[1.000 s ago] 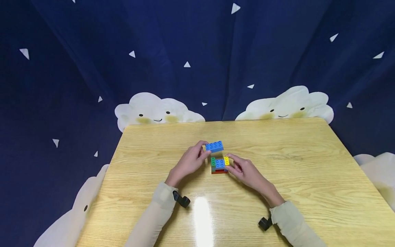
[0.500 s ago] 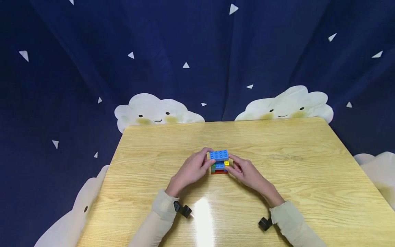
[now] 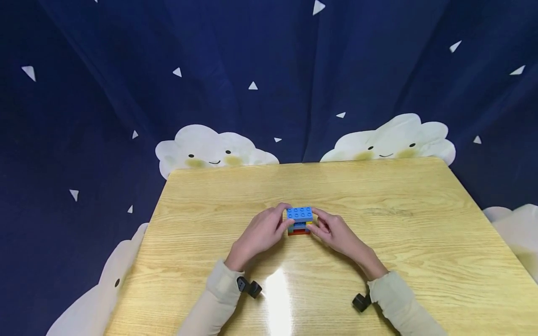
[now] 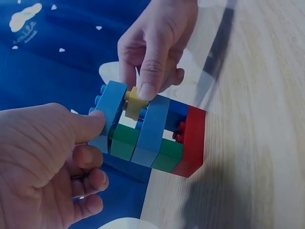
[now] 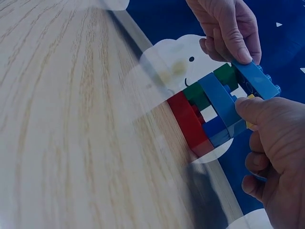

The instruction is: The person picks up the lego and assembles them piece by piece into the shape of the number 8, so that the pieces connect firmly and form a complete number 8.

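My left hand point(image 3: 261, 229) pinches a long blue brick point(image 3: 299, 213) between thumb and fingers. This brick lies across the top of a small stack of toy bricks, over a green brick point(image 4: 125, 142) and a yellow brick point(image 4: 136, 101). Below the yellow brick, a narrow gap aside, another long blue brick point(image 4: 151, 129) spans the stack. Lower down are a second green brick point(image 4: 167, 155) and a dark blue brick point(image 5: 217, 133), on a red base brick point(image 5: 188, 121). My right hand point(image 3: 338, 236) pinches the yellow brick, mostly hidden by its thumb in the right wrist view.
The stack stands on a light wooden table point(image 3: 403, 219). Behind it hangs a dark blue curtain point(image 3: 269, 56) with white triangles and clouds. Black wrist cameras point(image 3: 254, 289) sit at both beige sleeves point(image 3: 216, 294). Glare brightens the table's near part.
My left hand has brought the long blue brick down and right, from behind the stack to its top, over the green and yellow bricks. My right hand has stayed at the yellow brick.
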A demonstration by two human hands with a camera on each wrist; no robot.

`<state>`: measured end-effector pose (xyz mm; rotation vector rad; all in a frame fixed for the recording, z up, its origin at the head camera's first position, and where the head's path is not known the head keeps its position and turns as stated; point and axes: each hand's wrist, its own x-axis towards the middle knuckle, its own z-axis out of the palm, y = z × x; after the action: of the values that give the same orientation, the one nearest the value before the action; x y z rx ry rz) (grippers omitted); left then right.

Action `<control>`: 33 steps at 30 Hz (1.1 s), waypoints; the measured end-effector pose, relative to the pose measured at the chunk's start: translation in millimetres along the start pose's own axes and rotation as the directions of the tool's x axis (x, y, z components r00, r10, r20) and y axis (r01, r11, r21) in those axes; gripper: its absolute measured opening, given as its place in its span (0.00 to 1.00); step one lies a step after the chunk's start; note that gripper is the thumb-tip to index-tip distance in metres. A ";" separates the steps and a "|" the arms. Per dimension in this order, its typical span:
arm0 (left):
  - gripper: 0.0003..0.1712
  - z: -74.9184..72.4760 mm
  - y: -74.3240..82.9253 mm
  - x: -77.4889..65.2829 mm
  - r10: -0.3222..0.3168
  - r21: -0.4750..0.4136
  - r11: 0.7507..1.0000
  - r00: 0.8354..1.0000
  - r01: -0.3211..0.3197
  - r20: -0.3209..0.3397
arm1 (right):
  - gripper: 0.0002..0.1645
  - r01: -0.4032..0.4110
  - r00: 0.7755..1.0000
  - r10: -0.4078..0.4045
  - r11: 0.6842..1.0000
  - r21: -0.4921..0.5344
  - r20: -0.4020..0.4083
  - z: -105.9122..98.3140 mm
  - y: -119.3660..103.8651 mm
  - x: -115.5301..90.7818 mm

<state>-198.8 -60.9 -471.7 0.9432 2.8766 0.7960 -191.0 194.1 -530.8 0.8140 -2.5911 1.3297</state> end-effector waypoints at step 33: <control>0.21 10.3 -16.5 1.1 0.023 -0.150 0.988 0.994 -0.039 -0.107 | 0.20 0.047 0.998 -0.043 0.995 -0.086 0.048 -20.9 -22.9 18.5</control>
<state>-207.1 -66.9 -488.2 0.9588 2.8430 1.0818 -197.8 192.1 -495.4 0.8935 -2.6282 1.1906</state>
